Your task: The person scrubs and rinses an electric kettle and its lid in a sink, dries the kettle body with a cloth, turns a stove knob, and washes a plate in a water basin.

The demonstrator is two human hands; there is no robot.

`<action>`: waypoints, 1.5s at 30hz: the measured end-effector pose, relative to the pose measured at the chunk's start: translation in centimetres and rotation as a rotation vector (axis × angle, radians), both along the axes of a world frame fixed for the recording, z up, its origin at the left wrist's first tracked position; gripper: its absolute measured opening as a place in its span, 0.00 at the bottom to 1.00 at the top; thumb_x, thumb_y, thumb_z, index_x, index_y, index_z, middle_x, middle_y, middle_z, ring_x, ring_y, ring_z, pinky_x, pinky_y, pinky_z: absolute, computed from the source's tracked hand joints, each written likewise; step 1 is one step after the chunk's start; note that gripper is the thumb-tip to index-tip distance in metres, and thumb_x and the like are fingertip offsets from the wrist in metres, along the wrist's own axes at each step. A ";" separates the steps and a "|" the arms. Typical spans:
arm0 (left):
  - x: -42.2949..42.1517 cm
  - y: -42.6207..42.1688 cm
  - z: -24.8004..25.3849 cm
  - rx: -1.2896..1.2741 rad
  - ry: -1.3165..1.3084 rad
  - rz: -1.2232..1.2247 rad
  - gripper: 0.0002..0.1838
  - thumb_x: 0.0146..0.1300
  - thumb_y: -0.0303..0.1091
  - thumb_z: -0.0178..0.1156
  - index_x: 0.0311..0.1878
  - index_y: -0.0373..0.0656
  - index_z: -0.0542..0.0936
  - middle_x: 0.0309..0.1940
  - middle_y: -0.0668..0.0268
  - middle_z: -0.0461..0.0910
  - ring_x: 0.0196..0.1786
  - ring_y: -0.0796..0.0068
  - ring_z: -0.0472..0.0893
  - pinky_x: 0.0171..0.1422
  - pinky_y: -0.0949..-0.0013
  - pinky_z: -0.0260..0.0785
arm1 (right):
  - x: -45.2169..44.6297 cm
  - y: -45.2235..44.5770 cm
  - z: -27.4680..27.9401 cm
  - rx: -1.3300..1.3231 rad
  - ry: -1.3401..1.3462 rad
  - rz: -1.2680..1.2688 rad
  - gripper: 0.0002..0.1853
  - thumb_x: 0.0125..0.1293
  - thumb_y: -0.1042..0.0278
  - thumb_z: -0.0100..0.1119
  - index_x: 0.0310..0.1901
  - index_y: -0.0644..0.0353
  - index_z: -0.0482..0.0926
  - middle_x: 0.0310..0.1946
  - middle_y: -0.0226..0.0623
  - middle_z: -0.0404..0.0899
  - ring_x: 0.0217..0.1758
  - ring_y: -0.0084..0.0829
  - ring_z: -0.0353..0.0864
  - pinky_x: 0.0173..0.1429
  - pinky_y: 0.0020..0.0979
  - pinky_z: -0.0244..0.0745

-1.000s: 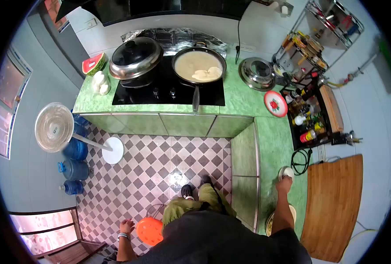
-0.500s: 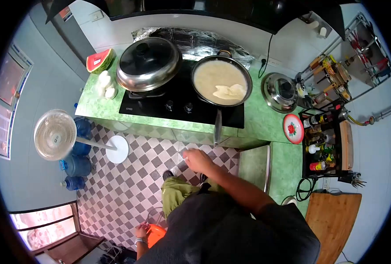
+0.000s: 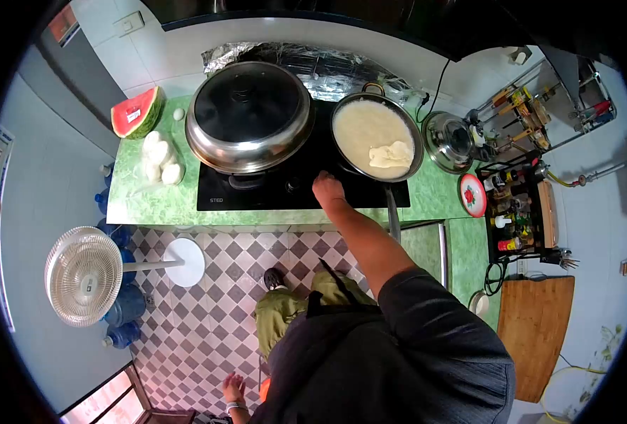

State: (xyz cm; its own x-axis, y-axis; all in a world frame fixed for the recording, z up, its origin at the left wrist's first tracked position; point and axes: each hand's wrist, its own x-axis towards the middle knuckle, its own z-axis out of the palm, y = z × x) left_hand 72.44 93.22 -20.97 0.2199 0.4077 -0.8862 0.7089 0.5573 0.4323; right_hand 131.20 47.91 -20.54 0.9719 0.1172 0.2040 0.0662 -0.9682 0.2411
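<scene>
My right hand (image 3: 328, 189) reaches to the front of the black cooktop (image 3: 221, 192). Its fingers are closed around the right stove knob, which they cover. The left knob (image 3: 293, 185) stays uncovered beside it. Behind that hand on the right sits a frying pan (image 3: 392, 212) with pale, milky liquid (image 3: 366, 127) and a soft whitish lump (image 3: 391, 155) in it. On the left burner stands a wide steel pan with a domed lid (image 3: 246, 116). Low by my side, my left hand (image 3: 233, 387) holds nothing, its fingers apart, near a mostly hidden orange thing (image 3: 264, 389).
A watermelon piece (image 3: 137, 113) and a bag of white round items (image 3: 161, 161) lie on the left counter. To the right are a lidded pot (image 3: 447, 141), a red-rimmed plate (image 3: 472, 195), a bottle rack (image 3: 493, 219) and a cutting board (image 3: 536, 332). A fan (image 3: 86, 275) stands at left.
My right hand has gone forward from above the floor to the cooktop knob. My left hand has moved away from the orange thing, much less of which shows. The view has shifted closer to the stove.
</scene>
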 end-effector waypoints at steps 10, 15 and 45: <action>2.1 6.6 0.9 -0.016 -0.018 -0.096 0.14 0.67 0.33 0.54 0.54 0.46 0.77 0.37 0.71 0.81 0.41 0.77 0.81 0.41 0.72 0.75 | 0.5 -1.3 0.4 -0.239 0.063 0.220 0.08 0.59 0.71 0.55 0.35 0.66 0.78 0.32 0.41 0.79 0.33 0.33 0.83 0.29 0.31 0.81; 1.4 7.4 -0.6 -0.035 -0.006 -0.121 0.14 0.68 0.34 0.55 0.55 0.48 0.77 0.40 0.70 0.81 0.42 0.75 0.82 0.43 0.69 0.74 | 0.3 -1.4 0.7 -0.236 0.095 0.292 0.07 0.63 0.70 0.52 0.38 0.63 0.77 0.33 0.40 0.79 0.35 0.35 0.83 0.35 0.33 0.82; -3.8 2.8 -8.2 -0.138 0.021 -0.012 0.12 0.70 0.34 0.56 0.55 0.45 0.79 0.38 0.73 0.80 0.39 0.81 0.78 0.45 0.74 0.74 | 0.7 -1.1 3.9 -0.561 0.248 0.478 0.11 0.60 0.71 0.57 0.44 0.61 0.76 0.48 0.39 0.77 0.48 0.36 0.80 0.47 0.30 0.81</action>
